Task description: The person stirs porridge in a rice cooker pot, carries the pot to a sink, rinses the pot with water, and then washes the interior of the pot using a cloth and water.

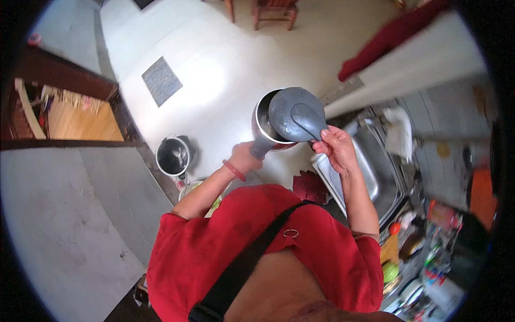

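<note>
My left hand (pixel 245 157), with a red bangle at the wrist, is closed around the dark handle of a round pot (pixel 261 119). The pot has a reddish outside and a shiny metal inside, and is held up in front of my chest. My right hand (pixel 337 149) pinches the narrow end of a dark grey, round lid-like piece (pixel 294 103). That piece is tilted over the pot's right side and covers much of its opening. Whether it is a lid or a dipper I cannot tell. The bottom of the pot's inside is hidden.
On the right is a steel sink (pixel 373 161), with a cluttered counter (pixel 410 252) nearer me. A dark bucket (pixel 174 155) stands on the floor to the left, beside a grey cabinet top (pixel 70 204). A wooden stool (pixel 274 12) is at the far side.
</note>
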Action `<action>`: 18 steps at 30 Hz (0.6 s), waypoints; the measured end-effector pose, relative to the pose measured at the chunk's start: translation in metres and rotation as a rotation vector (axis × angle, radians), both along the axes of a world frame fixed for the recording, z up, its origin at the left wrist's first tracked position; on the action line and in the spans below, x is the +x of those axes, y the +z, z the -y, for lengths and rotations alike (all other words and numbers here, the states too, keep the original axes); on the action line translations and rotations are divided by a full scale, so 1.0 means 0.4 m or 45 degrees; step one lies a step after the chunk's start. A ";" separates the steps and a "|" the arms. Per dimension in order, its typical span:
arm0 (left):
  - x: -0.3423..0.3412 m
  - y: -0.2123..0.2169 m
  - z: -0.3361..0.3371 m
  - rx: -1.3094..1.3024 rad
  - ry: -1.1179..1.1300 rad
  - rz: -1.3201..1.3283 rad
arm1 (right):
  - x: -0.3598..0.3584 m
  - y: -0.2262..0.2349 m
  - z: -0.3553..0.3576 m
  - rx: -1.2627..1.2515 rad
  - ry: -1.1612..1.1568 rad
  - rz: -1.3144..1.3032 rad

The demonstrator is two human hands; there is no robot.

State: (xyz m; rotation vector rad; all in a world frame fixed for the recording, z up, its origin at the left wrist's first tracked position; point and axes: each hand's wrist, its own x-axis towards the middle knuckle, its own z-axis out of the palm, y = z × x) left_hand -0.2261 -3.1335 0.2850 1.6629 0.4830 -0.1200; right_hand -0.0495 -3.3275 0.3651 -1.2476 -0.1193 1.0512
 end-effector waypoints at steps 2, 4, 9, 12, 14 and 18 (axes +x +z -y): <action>-0.023 0.014 -0.112 -0.023 0.086 0.026 | 0.005 -0.006 -0.161 -0.001 0.120 0.026; -0.034 0.021 -0.223 0.094 0.131 -0.020 | 0.012 -0.006 -0.316 -0.010 0.229 0.079; -0.031 0.042 -0.464 0.102 0.375 -0.121 | 0.042 0.007 -0.667 -0.118 0.494 0.238; -0.024 0.026 -0.600 0.144 0.459 -0.103 | 0.081 -0.002 -0.857 -0.099 0.639 0.252; -0.003 0.004 -0.687 0.350 0.501 -0.128 | 0.121 -0.022 -0.976 -0.104 0.752 0.230; 0.030 -0.019 -0.875 0.316 0.652 -0.142 | 0.211 -0.046 -1.240 -0.122 1.064 0.344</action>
